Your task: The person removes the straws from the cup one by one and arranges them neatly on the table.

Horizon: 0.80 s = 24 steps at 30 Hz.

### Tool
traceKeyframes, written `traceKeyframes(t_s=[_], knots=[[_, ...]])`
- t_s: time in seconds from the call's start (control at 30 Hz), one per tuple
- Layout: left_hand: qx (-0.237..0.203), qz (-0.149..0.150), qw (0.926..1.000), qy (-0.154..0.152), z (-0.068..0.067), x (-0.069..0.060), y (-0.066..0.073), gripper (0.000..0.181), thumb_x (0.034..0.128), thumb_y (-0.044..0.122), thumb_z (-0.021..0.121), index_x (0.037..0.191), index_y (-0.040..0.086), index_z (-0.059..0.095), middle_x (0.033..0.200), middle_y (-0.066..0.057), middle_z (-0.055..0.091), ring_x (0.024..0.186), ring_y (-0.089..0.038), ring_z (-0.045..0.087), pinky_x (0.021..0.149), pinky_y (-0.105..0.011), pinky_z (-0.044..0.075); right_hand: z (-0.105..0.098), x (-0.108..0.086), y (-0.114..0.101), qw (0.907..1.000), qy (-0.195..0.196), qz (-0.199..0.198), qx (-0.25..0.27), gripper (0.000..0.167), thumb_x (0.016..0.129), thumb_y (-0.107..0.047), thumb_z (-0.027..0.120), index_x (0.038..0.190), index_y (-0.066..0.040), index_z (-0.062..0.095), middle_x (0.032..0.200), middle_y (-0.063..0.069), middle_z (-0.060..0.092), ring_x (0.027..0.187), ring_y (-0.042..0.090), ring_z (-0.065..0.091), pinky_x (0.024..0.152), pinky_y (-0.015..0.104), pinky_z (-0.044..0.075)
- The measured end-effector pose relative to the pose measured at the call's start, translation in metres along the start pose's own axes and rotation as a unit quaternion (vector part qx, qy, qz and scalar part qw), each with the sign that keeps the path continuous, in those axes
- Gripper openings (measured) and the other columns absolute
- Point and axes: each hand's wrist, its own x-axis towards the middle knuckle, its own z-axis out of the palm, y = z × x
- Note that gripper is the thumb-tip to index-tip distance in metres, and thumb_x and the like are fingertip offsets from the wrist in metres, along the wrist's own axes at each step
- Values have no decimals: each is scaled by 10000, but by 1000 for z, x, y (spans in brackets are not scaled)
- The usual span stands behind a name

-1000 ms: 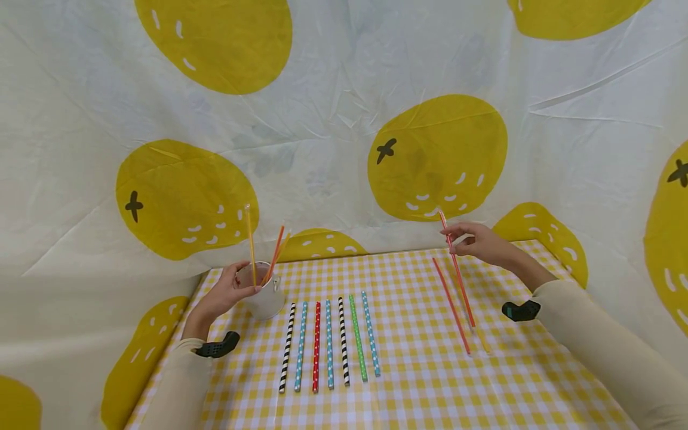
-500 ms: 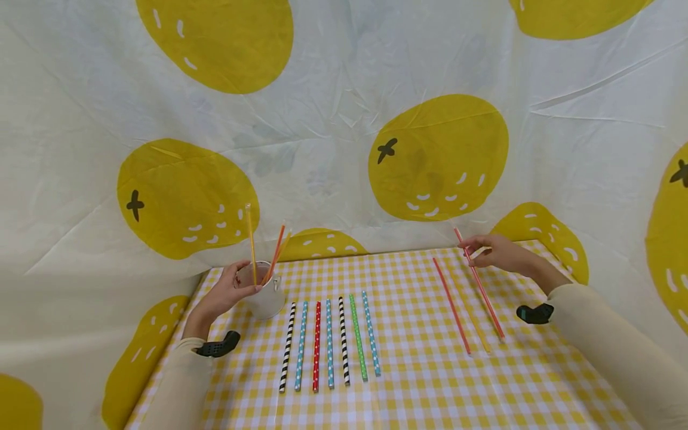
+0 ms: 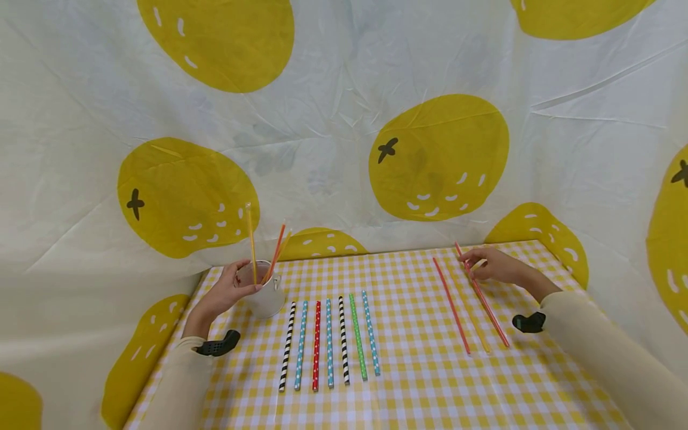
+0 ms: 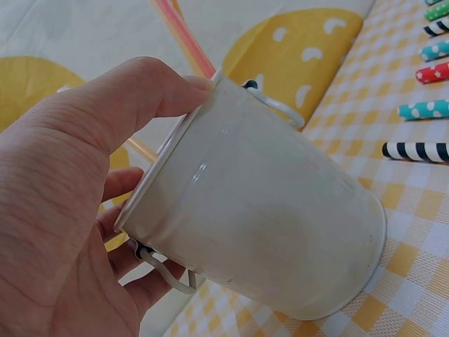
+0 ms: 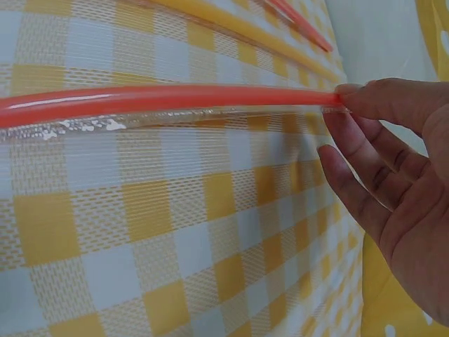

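Several thin sticks (image 3: 251, 245) lean in a white bucket (image 3: 267, 303), its rim gripped by the left hand (image 3: 228, 291)
The right hand (image 3: 493, 266) pinches a red stick (image 3: 490, 310) beside a yellow stick (image 3: 475, 319) on the checked tablecloth (image 3: 419, 388), fruit-print curtain (image 3: 322, 89) behind; the left wrist view shows two bucket handles (image 4: 279, 107), the head view plainly one

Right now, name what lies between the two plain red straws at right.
A yellow straw lies between them, shown in the head and right wrist views.
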Motion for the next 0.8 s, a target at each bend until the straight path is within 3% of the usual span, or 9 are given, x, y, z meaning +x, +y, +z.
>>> traceKeyframes(t_s=[0.07, 0.23, 0.3, 0.5, 0.8], knots=[[-10, 7, 10000, 0, 0, 2, -3, 852, 991, 272, 684, 1610, 44, 145, 1605, -258, 50, 1188, -404, 308, 941, -530, 369, 3, 1, 2, 9998, -92, 141, 61, 461, 983, 32, 590, 1406, 167, 464, 1246, 359, 523, 1005, 385, 635, 771, 405, 557], [29, 24, 10000, 12, 0, 3, -5, 856, 990, 274, 685, 1610, 40, 144, 1611, -264, 43, 1239, -424, 302, 981, -571, 353, 9, 4, 6, 9989, -79, 264, -373, 429, 957, 1, 653, 1348, 141, 546, 1252, 339, 577, 1085, 430, 614, 761, 365, 556], [69, 20, 10000, 11, 0, 4, -5, 857, 992, 271, 683, 1610, 33, 139, 1608, -269, 42, 1240, -430, 302, 982, -580, 350, 10, 4, 8, 9983, -39, 281, -516, 403, 944, 2, 671, 1313, 136, 581, 1209, 319, 611, 1022, 383, 620, 709, 341, 544], [140, -24, 9999, -9, 2, 3, -5, 857, 996, 262, 676, 1609, 23, 128, 1607, -281, 32, 1245, -442, 300, 983, -594, 351, 14, 3, 5, 9988, -209, 397, -184, 383, 939, 14, 675, 1276, 166, 575, 995, 235, 632, 706, 217, 560, 618, 325, 504], [59, 36, 10000, 23, -1, 1, -4, 865, 985, 288, 692, 1610, 46, 146, 1609, -249, 53, 1176, -404, 310, 934, -529, 362, 15, 2, 1, 9981, -274, 494, -246, 387, 943, 0, 679, 1279, 159, 568, 976, 237, 630, 703, 230, 571, 631, 330, 505]])
